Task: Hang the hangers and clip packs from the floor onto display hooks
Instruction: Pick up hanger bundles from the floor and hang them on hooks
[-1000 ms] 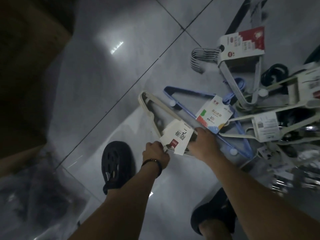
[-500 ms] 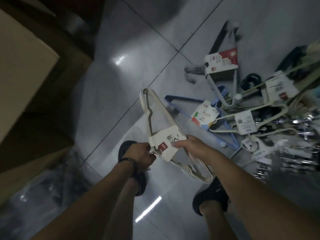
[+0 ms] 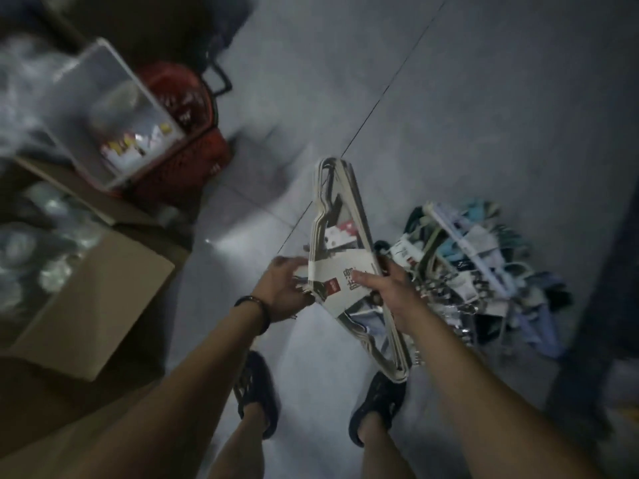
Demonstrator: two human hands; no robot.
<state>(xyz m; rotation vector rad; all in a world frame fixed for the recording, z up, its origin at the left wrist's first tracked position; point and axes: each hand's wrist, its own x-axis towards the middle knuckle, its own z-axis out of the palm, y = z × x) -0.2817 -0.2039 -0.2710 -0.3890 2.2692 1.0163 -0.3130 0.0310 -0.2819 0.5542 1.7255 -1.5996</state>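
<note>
"Holding what, to the right of the open brown cardboard box (image 3: 96, 305)?" the picture editor asks.

"A pack of cream plastic hangers (image 3: 337, 276) bound by a white paper sleeve, held above the grey tiled floor (image 3: 484, 115) in front of the person. The right hand (image 3: 390, 292) pinches the sleeve, thumb across its printed face and fingers behind it. The left hand (image 3: 283, 288), with a black wristband (image 3: 257, 309) on its wrist, closes on the sleeve's edge nearer the box. Blur softens its fingers."

"And the rest of the stock?"

"A tangled pile of hangers and clip packs (image 3: 484, 267) lies on the floor, on the far side of the pack from the box and well apart from the box. Beyond the box stands a red mesh basket (image 3: 193, 146) with a clear plastic tub (image 3: 114, 108) resting tilted on it. The person's black shoes (image 3: 257, 399) stand on the tiles right of the box, below the pack."

"Anything in the box?"

"Shiny clear wrapping shows at its open top, too blurred to name."
</note>
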